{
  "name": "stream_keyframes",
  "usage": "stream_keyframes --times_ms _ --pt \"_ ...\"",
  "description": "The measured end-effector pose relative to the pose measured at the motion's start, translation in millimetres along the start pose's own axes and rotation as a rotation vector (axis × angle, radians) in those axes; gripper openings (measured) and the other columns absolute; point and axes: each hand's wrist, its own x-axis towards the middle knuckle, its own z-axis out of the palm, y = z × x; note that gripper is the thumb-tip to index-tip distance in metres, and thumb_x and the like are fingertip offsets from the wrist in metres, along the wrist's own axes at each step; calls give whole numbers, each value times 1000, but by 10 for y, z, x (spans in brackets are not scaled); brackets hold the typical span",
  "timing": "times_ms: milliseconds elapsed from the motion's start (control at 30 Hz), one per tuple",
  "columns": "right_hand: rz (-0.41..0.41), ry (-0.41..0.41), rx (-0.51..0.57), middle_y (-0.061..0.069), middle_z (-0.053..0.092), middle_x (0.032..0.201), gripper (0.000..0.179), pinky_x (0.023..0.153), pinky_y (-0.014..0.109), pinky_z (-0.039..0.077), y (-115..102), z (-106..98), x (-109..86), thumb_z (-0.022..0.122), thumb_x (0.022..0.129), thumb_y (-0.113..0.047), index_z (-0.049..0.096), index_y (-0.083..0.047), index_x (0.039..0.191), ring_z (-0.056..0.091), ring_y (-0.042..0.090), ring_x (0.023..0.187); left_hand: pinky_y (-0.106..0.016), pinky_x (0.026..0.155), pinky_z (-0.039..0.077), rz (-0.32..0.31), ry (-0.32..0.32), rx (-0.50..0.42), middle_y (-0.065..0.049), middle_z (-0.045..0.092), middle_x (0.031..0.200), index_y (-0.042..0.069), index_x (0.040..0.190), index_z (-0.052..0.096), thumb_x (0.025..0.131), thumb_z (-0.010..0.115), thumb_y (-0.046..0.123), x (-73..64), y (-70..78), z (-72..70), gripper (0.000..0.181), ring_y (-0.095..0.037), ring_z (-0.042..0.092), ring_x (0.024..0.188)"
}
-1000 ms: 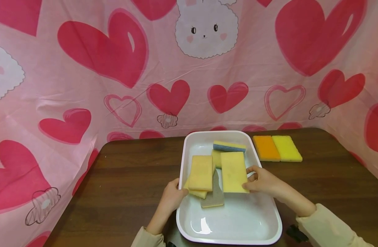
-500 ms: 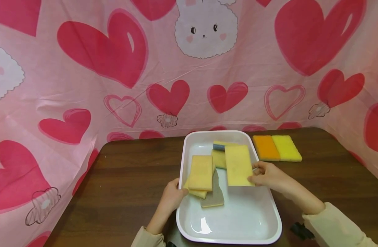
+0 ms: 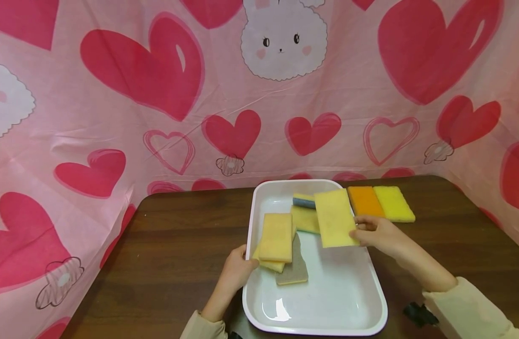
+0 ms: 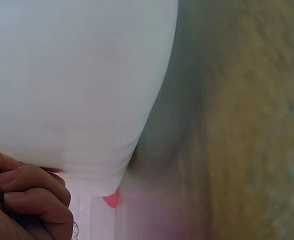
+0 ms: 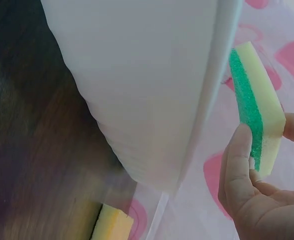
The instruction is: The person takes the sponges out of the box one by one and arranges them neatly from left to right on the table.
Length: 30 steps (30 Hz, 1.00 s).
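My right hand [image 3: 379, 233] pinches a yellow sponge [image 3: 335, 218] by its right edge, above the far right part of a white basin [image 3: 327, 301]. In the right wrist view this sponge [image 5: 259, 110] shows a green scouring side, with fingers on the green and the thumb on the yellow. My left hand [image 3: 237, 266] grips the basin's left rim, its fingers [image 4: 42, 200] curled under the edge in the left wrist view. Inside the basin lie several more sponges: stacked yellow ones [image 3: 276, 238], a grey-faced one [image 3: 296, 268], and a blue-and-yellow one [image 3: 303, 202] at the back, partly hidden.
An orange sponge [image 3: 366, 202] and a bright yellow sponge [image 3: 393, 203] lie side by side on the dark wooden table [image 3: 179, 245], right of the basin. Behind stands a pink curtain [image 3: 259, 94] printed with hearts.
My right hand has moved right and away from me with the yellow sponge, which has tilted slightly and now reaches the basin's right rim in view. The left hand and basin stay put.
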Motion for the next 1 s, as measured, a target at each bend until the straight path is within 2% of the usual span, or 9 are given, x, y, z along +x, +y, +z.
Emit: stream_keyframes --times_ms 167,433,567,667,833,1000 --pt "5 16 10 34 49 129 69 87 37 55 40 -98 1 55 94 -29 29 18 138 62 19 96 -32 60 53 -1 7 4 -18 67 85 -8 107 62 71 55 5 -1 -2 3 39 -21 61 71" --pt "-6 34 95 35 49 125 68 79 32 57 71 -177 -4 50 96 -25 24 20 139 65 16 91 -32 60 53 -3 5 -1 -18 67 85 -7 107 62 72 55 5 3 -3 4 38 -21 61 71" --pt "-8 71 114 32 52 123 66 77 27 57 98 -210 0 50 96 -25 26 19 139 65 7 86 -33 60 53 -4 3 -4 -18 67 87 -7 108 62 72 55 6 4 -7 6 39 -21 62 71" --pt "-12 104 130 24 57 119 65 75 24 57 119 -243 2 50 96 -24 27 19 139 63 1 80 -33 60 53 -3 4 -6 -18 67 86 -7 107 62 72 55 6 5 -12 9 38 -21 62 71" --pt "-20 137 143 3 64 101 66 73 20 55 160 -314 -2 50 96 -24 25 20 139 63 -1 75 -31 59 52 3 8 1 -17 67 84 -7 106 62 71 55 6 7 -18 10 38 -21 61 70" --pt "-43 149 180 -12 59 89 64 70 17 53 202 -365 -5 48 97 -21 24 21 139 62 -1 74 -31 59 52 4 8 6 -17 67 84 -7 107 62 71 55 5 10 -19 9 39 -20 61 70"
